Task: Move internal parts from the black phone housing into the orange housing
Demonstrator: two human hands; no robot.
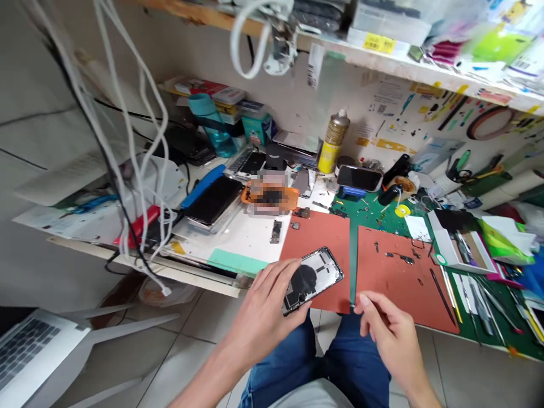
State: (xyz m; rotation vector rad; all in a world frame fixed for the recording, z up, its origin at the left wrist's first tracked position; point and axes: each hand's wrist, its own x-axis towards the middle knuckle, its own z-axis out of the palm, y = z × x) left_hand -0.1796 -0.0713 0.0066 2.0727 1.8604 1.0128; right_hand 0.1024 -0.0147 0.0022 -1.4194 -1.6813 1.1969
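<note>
My left hand is closed round the edges of an opened phone housing, held tilted over the front edge of the left red-brown mat. Its inside faces up, silver with a round black patch. To the right, at the front edge of the other red-brown mat, my right hand has thumb and forefinger pinched together. Whatever may be between those fingertips is too small to name. Small phone parts lie on the right mat, beyond that hand.
Tweezers and thin tools lie at the right, beside a white box. A yellow spray can and a propped phone stand at the back. White cables hang at left. A loaded shelf runs overhead.
</note>
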